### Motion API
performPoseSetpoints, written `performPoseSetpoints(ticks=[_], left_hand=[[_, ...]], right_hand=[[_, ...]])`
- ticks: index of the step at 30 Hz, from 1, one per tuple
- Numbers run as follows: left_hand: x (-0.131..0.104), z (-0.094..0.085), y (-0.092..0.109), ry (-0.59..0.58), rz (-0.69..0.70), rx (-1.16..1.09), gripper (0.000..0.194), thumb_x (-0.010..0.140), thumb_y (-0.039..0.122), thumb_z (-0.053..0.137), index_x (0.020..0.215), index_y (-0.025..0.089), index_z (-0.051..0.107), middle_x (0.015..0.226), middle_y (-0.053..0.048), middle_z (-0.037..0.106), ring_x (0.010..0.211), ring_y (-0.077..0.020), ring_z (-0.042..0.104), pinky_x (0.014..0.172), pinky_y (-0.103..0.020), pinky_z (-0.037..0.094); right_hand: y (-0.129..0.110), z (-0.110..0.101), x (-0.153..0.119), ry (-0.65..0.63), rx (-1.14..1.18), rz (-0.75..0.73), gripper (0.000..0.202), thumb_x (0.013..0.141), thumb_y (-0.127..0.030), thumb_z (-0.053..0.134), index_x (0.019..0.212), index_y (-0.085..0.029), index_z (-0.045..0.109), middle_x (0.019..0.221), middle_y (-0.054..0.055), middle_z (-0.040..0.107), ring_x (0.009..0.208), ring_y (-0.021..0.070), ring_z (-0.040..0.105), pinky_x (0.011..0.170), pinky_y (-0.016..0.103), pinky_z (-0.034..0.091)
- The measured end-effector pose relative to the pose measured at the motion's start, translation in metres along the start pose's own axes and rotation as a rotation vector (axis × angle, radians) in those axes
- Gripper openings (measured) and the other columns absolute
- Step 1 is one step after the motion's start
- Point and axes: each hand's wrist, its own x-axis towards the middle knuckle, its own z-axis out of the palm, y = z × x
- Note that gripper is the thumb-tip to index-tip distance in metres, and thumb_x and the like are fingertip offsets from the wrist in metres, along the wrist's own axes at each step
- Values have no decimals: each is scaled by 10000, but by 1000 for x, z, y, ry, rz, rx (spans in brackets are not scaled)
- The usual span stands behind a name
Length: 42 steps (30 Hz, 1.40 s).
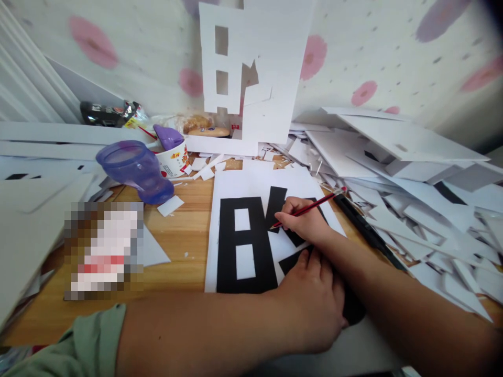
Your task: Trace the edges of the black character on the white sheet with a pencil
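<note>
My right hand (304, 222) pinches a red-and-black striped pencil (314, 204). Its tip touches or hovers just above the black cut-out character (227, 251), which lies on a white sheet of board (251, 180). Beneath that hand, the angled strokes of the cut-out are partly hidden. My left hand (314, 301) lies flat with fingers stretched, pressing on the cut-out's lower right part. The left forearm covers the bottom edge of the sheet.
A white board with cut-out holes (271, 104) stands against the wall. To the left are a purple cup (131, 165) and a paper tub (175, 159). A black utility knife (365, 228) lies right of the sheet, beside heaped white scraps (416, 214).
</note>
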Motion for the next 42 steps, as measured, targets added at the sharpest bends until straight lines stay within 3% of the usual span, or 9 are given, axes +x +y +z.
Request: performPoseSetpoints(ticks=[12, 18, 25, 34, 42], left_hand=[[2, -1, 0, -44, 0, -27, 628, 935, 488, 393, 1360, 34, 477, 1393, -285, 446, 1337, -441, 355, 1086, -565, 264], [1, -4, -1, -58, -8, -42, 653, 933, 499, 397, 1383, 28, 444, 1412, -283, 423, 1345, -440, 341, 1089, -557, 271], [0, -2, 0, -11, -2, -27, 694, 922, 498, 427, 1403, -2, 406, 1410, -304, 415, 1349, -447, 330, 1097, -551, 265], [-1, 1, 0, 1, -8, -26, 693, 927, 502, 413, 1405, 0, 403, 1415, -298, 415, 1345, -446, 340, 1079, -556, 288], [0, 1, 1, 29, -9, -8, 659, 914, 508, 439, 1356, 21, 478, 1376, -285, 467, 1318, -437, 384, 1072, -549, 285]], right_hand=[[2, 3, -2, -26, -29, -8, 330, 688, -303, 682, 515, -206, 417, 479, -12, 554, 417, 81, 475, 391, 194, 332], [3, 1, -1, -13, -78, -47, 303, 675, -234, 639, 503, -205, 391, 473, -32, 499, 432, 71, 429, 394, 192, 304], [7, -4, 0, -72, 42, 15, 293, 657, -198, 613, 517, -220, 357, 454, -46, 482, 482, 134, 574, 417, 217, 397], [4, -7, -2, -64, 138, 45, 317, 684, -244, 666, 523, -217, 394, 442, -48, 509, 514, 148, 627, 451, 231, 462], [1, -3, -1, -63, -24, -36, 326, 710, -256, 658, 515, -206, 402, 489, -22, 544, 445, 86, 512, 411, 203, 367]])
